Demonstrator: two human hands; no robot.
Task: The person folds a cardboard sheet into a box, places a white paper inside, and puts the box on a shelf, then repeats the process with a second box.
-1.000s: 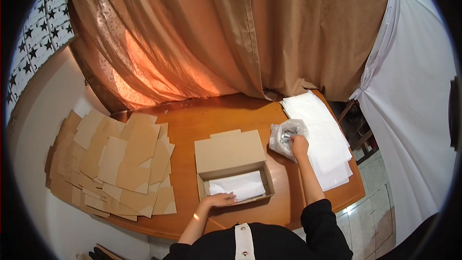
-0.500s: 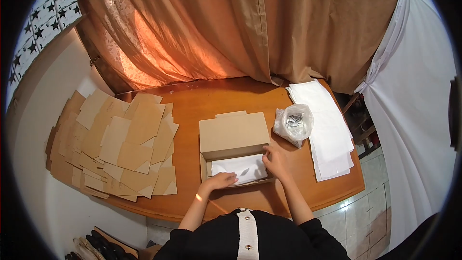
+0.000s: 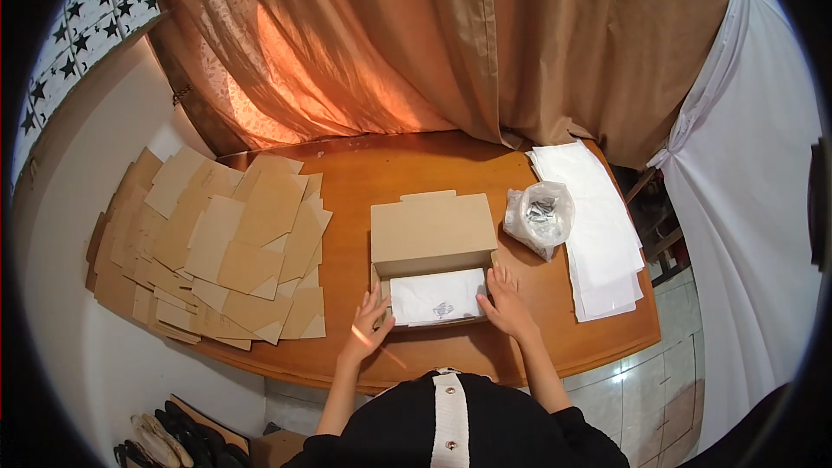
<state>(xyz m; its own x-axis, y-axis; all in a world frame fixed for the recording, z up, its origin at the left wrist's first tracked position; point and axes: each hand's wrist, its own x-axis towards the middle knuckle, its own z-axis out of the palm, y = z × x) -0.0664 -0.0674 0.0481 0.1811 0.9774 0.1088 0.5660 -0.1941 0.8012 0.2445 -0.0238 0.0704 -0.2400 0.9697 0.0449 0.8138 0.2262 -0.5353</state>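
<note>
A brown cardboard box stands on the table with its lid raised at the back. Inside lies a folded white sheet, with a small grey patch on it near the front. My left hand rests at the box's left front corner, fingers spread. At the right wall is my right hand, its fingers also apart, the thumb close to the sheet's edge.
Flattened cardboard boxes lie overlapping across the table's left side. To the right are a plastic bag of small metallic pieces and a stack of white sheets. A brown curtain hangs behind the wooden table.
My left hand has moved from over the sheet out to the box's left side. My right hand has slid slightly along the right wall, fingers now spread. The grey patch shows differently.
</note>
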